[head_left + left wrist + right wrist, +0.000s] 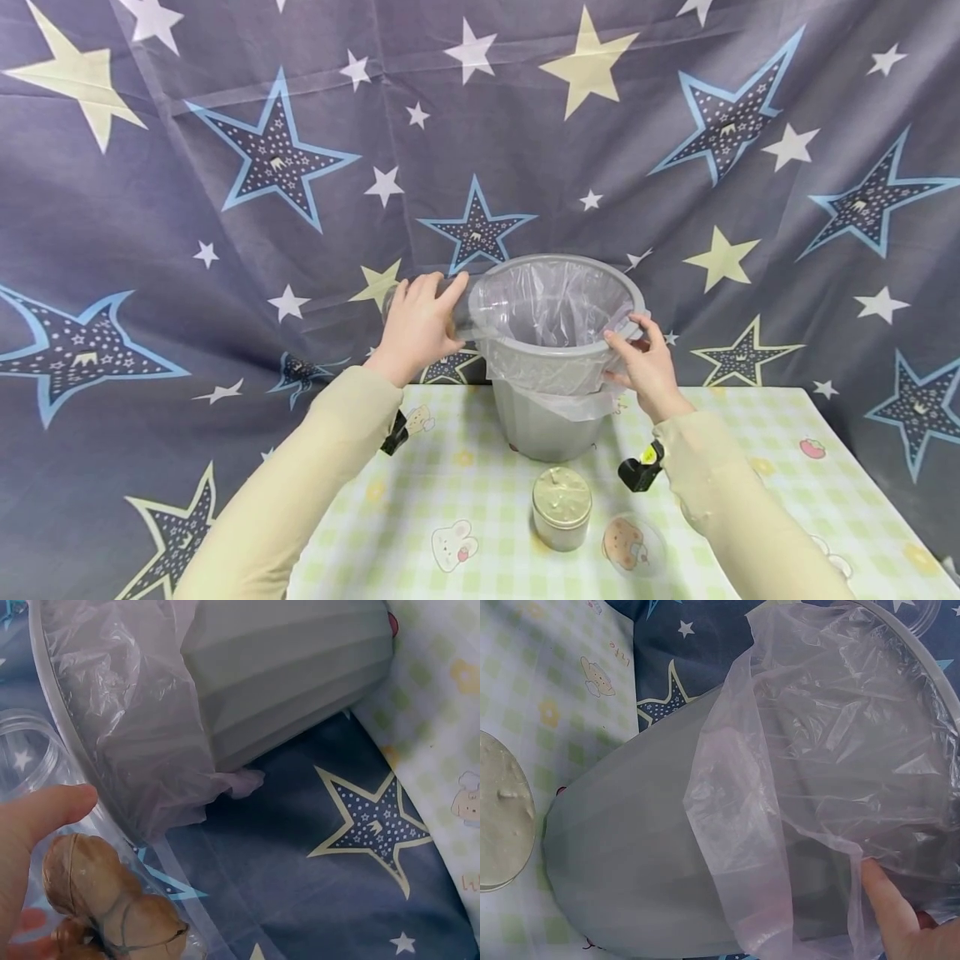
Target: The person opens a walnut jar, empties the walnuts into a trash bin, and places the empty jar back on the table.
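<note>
My left hand [418, 327] grips a clear plastic jar [28, 754] lying on its side, its open mouth at the left rim of a grey trash bin [546, 429]. In the left wrist view, brown lumps like walnuts [94, 877] show through the jar's wall. A thin translucent trash bag [562, 304] lines the bin and folds down over its outside. At the bin's right rim, my right hand [647, 367] pinches the rim and bag between thumb and fingers. In the right wrist view, one finger [885, 900] lies against the bag's loose edge.
A round tin [562, 510] with a pale gold top stands in front of the bin. To its right lies a clear round lid [654, 550]. The checkered tablecloth [750, 467] ends at a star-patterned curtain [480, 125] close behind the bin.
</note>
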`<state>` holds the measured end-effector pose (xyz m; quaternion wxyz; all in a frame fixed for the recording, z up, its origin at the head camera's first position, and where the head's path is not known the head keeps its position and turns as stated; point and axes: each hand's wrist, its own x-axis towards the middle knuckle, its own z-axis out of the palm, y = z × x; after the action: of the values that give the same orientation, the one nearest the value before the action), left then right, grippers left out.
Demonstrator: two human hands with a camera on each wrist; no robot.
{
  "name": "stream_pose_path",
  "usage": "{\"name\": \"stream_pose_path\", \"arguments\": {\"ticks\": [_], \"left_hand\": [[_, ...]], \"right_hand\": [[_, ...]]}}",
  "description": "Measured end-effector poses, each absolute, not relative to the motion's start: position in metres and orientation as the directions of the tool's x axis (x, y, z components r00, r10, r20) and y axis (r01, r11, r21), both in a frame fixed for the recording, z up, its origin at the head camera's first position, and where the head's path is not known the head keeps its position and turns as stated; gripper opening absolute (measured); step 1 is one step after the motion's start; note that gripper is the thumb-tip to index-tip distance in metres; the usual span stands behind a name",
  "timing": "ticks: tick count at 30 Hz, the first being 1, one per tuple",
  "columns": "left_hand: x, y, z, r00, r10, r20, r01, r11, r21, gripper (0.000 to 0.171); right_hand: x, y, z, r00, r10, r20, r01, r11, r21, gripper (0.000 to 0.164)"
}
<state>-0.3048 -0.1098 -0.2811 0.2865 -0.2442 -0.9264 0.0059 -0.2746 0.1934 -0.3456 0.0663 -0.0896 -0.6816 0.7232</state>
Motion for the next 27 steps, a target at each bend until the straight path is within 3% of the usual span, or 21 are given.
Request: {"name": "stream_pose_path", "arguments": {"ticks": [14,22,27], "left_hand": [[-0.308,-0.1,-0.275,-0.564,0.572,0.595,0.449,0.817,-0.36,0.088],[-0.308,-0.099,-0.273,-0.533,0.59,0.607,0.443,0.805,-0.394,0.082],[-0.308,-0.098,-0.273,-0.547,0.591,0.594,0.439,0.806,-0.397,0.082]], "right_hand": [[-0.275,0.194,-0.347,-0.974,0.225,-0.038,0.022,-0.072,-0.997,0.061],[-0.276,0.194,-0.348,-0.971,0.236,-0.036,0.02,-0.068,-0.998,0.06],[-0.276,0.194,-0.349,-0.971,0.238,-0.034,0.02,-0.061,-0.998,0.061]]}}
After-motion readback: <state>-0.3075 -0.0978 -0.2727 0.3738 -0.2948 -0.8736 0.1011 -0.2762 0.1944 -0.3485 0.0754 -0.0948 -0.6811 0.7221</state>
